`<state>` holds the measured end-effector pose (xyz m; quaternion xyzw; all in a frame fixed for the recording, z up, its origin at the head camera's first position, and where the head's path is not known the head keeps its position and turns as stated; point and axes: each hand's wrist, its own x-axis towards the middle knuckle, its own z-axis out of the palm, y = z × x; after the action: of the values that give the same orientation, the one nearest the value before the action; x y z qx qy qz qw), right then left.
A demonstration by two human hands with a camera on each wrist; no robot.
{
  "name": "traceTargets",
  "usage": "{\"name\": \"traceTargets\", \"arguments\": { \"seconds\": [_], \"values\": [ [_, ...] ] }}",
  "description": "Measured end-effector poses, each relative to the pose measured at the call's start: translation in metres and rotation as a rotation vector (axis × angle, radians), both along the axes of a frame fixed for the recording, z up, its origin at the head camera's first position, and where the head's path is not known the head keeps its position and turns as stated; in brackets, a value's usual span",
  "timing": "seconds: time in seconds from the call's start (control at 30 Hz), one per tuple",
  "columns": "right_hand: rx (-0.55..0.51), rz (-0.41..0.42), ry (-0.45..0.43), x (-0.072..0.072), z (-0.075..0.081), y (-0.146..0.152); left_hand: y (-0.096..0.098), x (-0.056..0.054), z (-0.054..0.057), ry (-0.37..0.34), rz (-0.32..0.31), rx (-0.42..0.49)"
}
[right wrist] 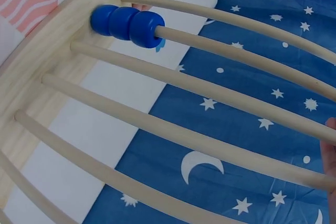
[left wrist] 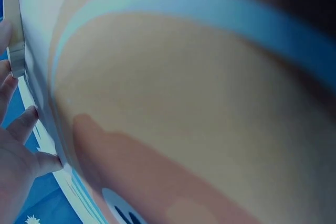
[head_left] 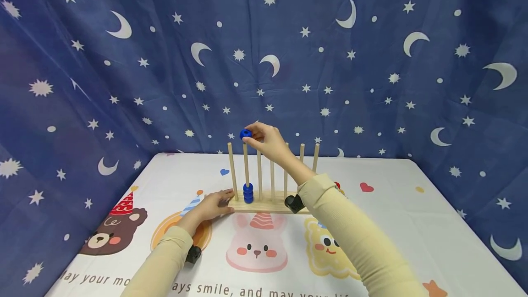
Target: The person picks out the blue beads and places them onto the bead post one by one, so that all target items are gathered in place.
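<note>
My right hand (head_left: 268, 141) pinches a blue bead (head_left: 245, 134) between thumb and fingers, right at the top of the second peg (head_left: 246, 164) from the left. Lower on that peg, three blue beads (right wrist: 128, 25) are stacked against the wooden base (head_left: 264, 207). Only the edge of the right hand shows in the right wrist view; the held bead is out of that frame. My left hand (head_left: 212, 205) holds the left end of the base, thumb toward the front and fingers toward the back. In the left wrist view its fingers (left wrist: 23, 124) are spread near the base's end.
Several other upright wooden pegs (right wrist: 157, 77) stand in a row on the base. Small red and coloured things (head_left: 338, 185) show partly behind the right sleeve (head_left: 350, 223). A printed white cloth (head_left: 392, 205) covers the table, with a blue star curtain (head_left: 264, 58) behind it.
</note>
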<state>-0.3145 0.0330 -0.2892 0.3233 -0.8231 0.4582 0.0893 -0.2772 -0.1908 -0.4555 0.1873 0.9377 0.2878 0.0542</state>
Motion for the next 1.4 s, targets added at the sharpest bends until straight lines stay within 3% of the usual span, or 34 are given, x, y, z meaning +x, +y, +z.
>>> {"name": "traceTargets", "arguments": {
  "seconds": [0.23,0.77,1.4],
  "values": [
    [0.032,-0.027,-0.026,0.0016,-0.0043,-0.0007,0.0015,0.0018,-0.0002,-0.007,-0.016,0.012],
    [0.154,-0.051,0.081,0.0015,-0.0045,-0.0081,-0.0022,-0.0008,0.0009,0.003,-0.009,-0.006],
    [0.271,-0.043,0.093,0.0039,-0.0011,-0.0069,-0.0022,-0.001,-0.0003,0.02,-0.028,-0.002]
  ]
}}
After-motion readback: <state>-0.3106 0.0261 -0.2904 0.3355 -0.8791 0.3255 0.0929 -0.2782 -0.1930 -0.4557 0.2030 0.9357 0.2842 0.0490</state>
